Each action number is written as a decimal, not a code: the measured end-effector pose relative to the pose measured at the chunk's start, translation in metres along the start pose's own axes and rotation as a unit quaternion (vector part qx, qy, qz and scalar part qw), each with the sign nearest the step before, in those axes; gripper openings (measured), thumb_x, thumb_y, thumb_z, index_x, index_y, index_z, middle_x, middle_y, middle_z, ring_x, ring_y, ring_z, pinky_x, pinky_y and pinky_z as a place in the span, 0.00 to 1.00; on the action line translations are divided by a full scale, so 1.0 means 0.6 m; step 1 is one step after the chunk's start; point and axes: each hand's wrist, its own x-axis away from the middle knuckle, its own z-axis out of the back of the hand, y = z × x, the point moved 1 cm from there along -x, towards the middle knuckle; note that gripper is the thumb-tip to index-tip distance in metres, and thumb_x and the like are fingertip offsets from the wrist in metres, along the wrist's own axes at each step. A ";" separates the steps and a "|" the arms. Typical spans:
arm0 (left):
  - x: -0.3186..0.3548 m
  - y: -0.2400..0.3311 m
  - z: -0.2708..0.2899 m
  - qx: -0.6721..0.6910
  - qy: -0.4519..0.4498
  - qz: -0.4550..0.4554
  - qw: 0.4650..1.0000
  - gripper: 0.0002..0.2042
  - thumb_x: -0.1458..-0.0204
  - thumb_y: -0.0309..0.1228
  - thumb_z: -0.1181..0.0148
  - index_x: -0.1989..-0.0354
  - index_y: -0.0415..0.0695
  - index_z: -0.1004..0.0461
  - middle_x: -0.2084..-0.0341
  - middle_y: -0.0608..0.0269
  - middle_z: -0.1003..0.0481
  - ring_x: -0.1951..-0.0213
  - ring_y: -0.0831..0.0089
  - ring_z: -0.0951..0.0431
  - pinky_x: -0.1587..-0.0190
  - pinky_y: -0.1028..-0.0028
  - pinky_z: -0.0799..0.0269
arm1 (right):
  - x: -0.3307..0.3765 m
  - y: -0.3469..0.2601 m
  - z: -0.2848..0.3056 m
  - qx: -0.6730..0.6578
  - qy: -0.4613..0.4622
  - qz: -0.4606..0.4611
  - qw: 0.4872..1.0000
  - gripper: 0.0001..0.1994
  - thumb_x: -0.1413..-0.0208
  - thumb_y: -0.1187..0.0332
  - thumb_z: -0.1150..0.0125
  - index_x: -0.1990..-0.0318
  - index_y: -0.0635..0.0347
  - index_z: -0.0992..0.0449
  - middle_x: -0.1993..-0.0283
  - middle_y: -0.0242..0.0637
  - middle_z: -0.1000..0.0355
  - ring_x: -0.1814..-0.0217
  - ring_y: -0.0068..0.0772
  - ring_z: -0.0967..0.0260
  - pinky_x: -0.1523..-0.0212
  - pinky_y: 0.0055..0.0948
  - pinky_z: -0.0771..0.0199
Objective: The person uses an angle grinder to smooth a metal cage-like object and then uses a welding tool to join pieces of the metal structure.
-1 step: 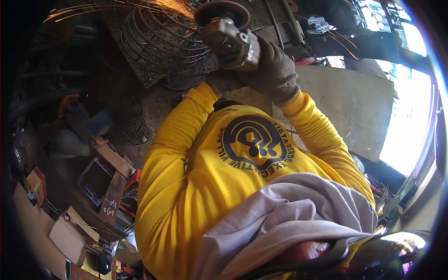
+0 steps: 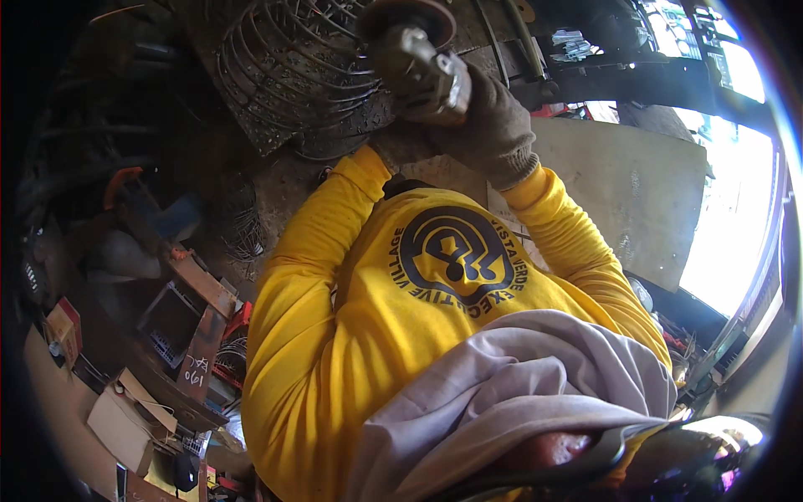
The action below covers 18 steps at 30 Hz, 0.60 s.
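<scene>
An angle grinder [image 2: 422,84] with a scuffed metal body is held up at the top middle, its round brown disc [image 2: 410,18] at the far end. My right hand [image 2: 498,130], in a grey-brown knit glove, is closed on the grinder's right side. Close beneath the tool, my left hand [image 2: 406,144] is gloved and in shadow. It appears closed on the grinder's near end, though its fingers are mostly hidden. Left of the disc lie curved metal rods [image 2: 288,71], bent into loops, over a dark speckled metal plate [image 2: 261,138].
A large tan sheet [image 2: 619,184] lies to the right, beside a bright opening. Lower left are a brown steel piece [image 2: 201,356], an opened cardboard box [image 2: 121,431] and a red box [image 2: 64,329]. Long bars [image 2: 523,38] extend past the grinder at the top.
The orange spark stream from the disc is gone, apart from one faint streak at upper left. The grinder has shifted slightly to the right and looks blurrier.
</scene>
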 end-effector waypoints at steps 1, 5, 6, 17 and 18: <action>0.001 0.003 0.007 0.011 0.011 0.002 1.000 0.24 0.33 0.43 0.65 0.32 0.48 0.50 0.33 0.61 0.47 0.33 0.70 0.47 0.29 0.68 0.52 | -0.001 -0.005 0.007 -0.001 -0.001 0.002 1.000 0.42 0.64 0.48 0.26 0.41 0.59 0.35 0.50 0.47 0.27 0.50 0.49 0.27 0.52 0.41 0.25; 0.012 0.003 0.029 0.057 0.030 0.006 0.998 0.25 0.33 0.45 0.66 0.31 0.48 0.54 0.32 0.61 0.49 0.32 0.69 0.48 0.28 0.67 0.54 | 0.002 -0.002 0.018 -0.092 0.003 -0.009 0.996 0.41 0.65 0.50 0.24 0.42 0.57 0.33 0.50 0.45 0.26 0.49 0.47 0.26 0.51 0.40 0.25; 0.014 0.002 0.034 0.066 0.033 0.006 0.997 0.25 0.33 0.46 0.67 0.31 0.49 0.55 0.32 0.61 0.49 0.32 0.69 0.48 0.28 0.66 0.55 | 0.005 0.004 0.012 -0.075 0.012 0.005 0.997 0.41 0.65 0.48 0.24 0.42 0.58 0.33 0.51 0.44 0.26 0.50 0.48 0.26 0.52 0.41 0.25; 0.046 0.016 0.037 -0.276 0.158 -0.035 0.948 0.28 0.36 0.49 0.61 0.32 0.48 0.52 0.33 0.59 0.46 0.32 0.67 0.47 0.30 0.65 0.52 | -0.010 -0.009 0.002 -0.058 -0.044 0.013 0.997 0.43 0.65 0.46 0.27 0.40 0.57 0.35 0.47 0.47 0.29 0.46 0.48 0.29 0.48 0.42 0.27; 0.046 0.015 0.030 -0.500 0.209 -0.013 0.841 0.29 0.37 0.49 0.60 0.32 0.48 0.51 0.34 0.58 0.46 0.32 0.67 0.47 0.30 0.66 0.51 | -0.010 -0.009 0.002 -0.064 -0.033 0.018 0.997 0.42 0.64 0.46 0.27 0.41 0.57 0.34 0.48 0.46 0.28 0.47 0.48 0.28 0.49 0.42 0.26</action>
